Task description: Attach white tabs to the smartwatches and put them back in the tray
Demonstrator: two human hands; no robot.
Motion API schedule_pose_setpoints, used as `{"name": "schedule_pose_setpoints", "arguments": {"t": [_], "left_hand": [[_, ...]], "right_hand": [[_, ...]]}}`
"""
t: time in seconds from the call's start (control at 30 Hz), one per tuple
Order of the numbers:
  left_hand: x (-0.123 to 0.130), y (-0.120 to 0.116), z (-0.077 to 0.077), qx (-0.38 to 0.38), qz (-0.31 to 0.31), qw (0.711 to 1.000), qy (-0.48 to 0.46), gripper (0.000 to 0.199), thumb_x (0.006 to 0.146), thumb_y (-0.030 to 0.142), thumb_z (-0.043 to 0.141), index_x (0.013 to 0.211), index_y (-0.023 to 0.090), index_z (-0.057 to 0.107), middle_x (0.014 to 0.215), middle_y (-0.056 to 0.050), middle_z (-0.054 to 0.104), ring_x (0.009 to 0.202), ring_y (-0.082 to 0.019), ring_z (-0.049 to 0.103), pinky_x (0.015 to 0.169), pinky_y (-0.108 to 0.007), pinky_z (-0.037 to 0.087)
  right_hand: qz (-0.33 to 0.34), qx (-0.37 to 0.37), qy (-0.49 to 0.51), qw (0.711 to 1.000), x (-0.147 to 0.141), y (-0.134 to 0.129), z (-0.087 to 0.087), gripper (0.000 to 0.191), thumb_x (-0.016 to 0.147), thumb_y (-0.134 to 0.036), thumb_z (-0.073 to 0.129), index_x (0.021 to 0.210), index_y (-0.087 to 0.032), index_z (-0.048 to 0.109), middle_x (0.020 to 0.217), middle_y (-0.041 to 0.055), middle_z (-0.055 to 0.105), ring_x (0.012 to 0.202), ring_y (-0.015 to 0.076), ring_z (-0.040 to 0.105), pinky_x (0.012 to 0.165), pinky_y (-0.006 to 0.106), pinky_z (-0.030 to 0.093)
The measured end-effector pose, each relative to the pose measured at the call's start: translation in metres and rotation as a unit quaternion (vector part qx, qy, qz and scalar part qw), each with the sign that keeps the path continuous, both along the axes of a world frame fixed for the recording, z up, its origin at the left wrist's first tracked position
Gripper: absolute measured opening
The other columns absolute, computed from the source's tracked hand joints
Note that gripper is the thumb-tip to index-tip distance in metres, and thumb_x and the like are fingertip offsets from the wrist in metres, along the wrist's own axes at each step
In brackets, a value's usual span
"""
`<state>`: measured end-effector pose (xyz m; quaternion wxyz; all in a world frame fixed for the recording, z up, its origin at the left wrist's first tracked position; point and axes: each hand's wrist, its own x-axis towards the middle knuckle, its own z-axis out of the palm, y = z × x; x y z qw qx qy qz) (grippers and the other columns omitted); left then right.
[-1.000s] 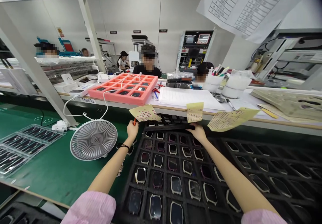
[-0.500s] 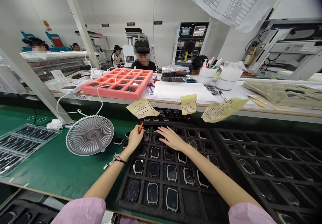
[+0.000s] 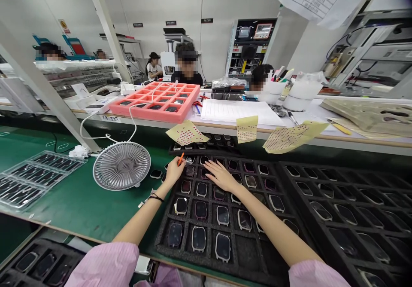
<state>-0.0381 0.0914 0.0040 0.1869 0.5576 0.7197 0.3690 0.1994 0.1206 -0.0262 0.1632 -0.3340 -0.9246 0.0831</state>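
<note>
A black foam tray (image 3: 209, 254) holds rows of rectangular watch cases, such as a silver-rimmed watch case (image 3: 223, 247) near its front edge. At the tray's back left corner, my left hand (image 3: 174, 169) is closed round an orange tool (image 3: 181, 158), beside the rearmost row of cases. My right hand (image 3: 220, 176) lies with fingers spread over the back rows, palm down, and partly hides the cases under it. Nothing shows in its grip.
A round grey fan (image 3: 121, 166) stands left of my left hand. Another black foam tray (image 3: 298, 209) lies at the right. Yellow dotted sheets (image 3: 247, 130) hang from the shelf edge, below a pink foam tray (image 3: 180, 116). People sit beyond.
The view has shifted slightly, so most things appear a little further right. Both hands stay near the tray's back rows, the left still round the orange tool, the right still spread.
</note>
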Motion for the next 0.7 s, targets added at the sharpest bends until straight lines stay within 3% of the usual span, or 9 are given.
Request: {"name": "schedule_pose_setpoints", "arguments": {"t": [0.23, 0.43, 0.7], "left_hand": [[-0.009, 0.001, -0.001, 0.005, 0.026, 0.999, -0.020, 0.011, 0.081, 0.027, 0.058, 0.078, 0.019, 0.065, 0.078, -0.002, 0.071, 0.075, -0.019, 0.064, 0.069, -0.026, 0.045], [-0.011, 0.001, -0.001, 0.013, 0.025, 0.999, -0.039, 0.015, 0.079, 0.021, 0.057, 0.087, 0.019, 0.069, 0.083, -0.004, 0.073, 0.081, -0.020, 0.066, 0.071, -0.026, 0.047], [-0.010, 0.003, -0.003, 0.006, 0.037, 0.998, -0.044, 0.012, 0.082, 0.026, 0.061, 0.080, 0.016, 0.069, 0.078, -0.003, 0.070, 0.076, -0.018, 0.064, 0.074, -0.030, 0.048]], "right_hand": [[-0.004, 0.004, 0.013, 1.000, 0.002, 0.000, -0.006, 0.048, 0.098, -0.042, 0.031, 0.141, -0.022, 0.041, 0.146, 0.0072, 0.043, 0.139, 0.0218, 0.031, 0.114, 0.049, 0.024], [-0.006, 0.008, 0.022, 1.000, 0.002, 0.000, -0.008, 0.047, 0.098, -0.040, 0.032, 0.140, -0.024, 0.042, 0.145, 0.0073, 0.045, 0.138, 0.0223, 0.033, 0.113, 0.051, 0.025], [-0.005, 0.003, 0.027, 1.000, 0.003, -0.002, -0.007, 0.047, 0.098, -0.041, 0.032, 0.139, -0.021, 0.045, 0.146, 0.0086, 0.044, 0.139, 0.0229, 0.032, 0.114, 0.050, 0.025]]}}
